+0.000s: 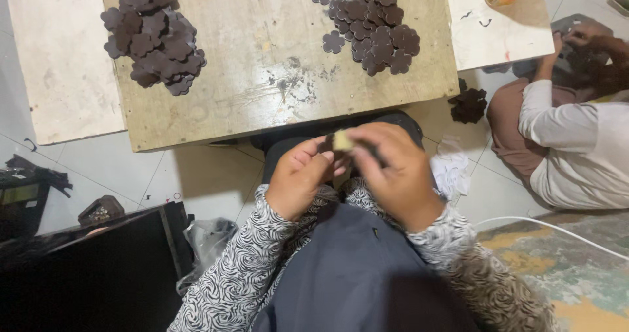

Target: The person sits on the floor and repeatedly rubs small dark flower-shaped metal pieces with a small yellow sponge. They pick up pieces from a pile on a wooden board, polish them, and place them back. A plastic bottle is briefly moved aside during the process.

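Both hands up over the lap, close together, working one small piece. Left hand (300,178) curled, fingertips pinched on the near edge of a small pale yellowish block (342,140); right hand (393,168) closed over the other side, thumb and forefinger pressing on it, with something dark and thin poking out beneath, too blurred to say whether a flower cutout or a tool. Neither hand spread, both gripping. Block held in the air between the fingertips, just short of the near edge of the low wooden board (262,57), not touching it. On the board: big heaped pile of dark brown flower-shaped cutouts (154,37) at far left, second looser spread of same cutouts (370,24) at far right, well apart, bare scuffed wood in between. Cannot tell which pile is processed and which is raw; the two look the same. Judging by that: one piece in hand, plenty left on the board, no visibly finished stack. More dark cutouts (468,104) on the tiled floor by the board's right corner. Another person's white sleeve (557,119) at right, their hand busy with similar dark pieces. White cable (557,230) across a patterned mat at lower right, black case (98,266) at lower left.
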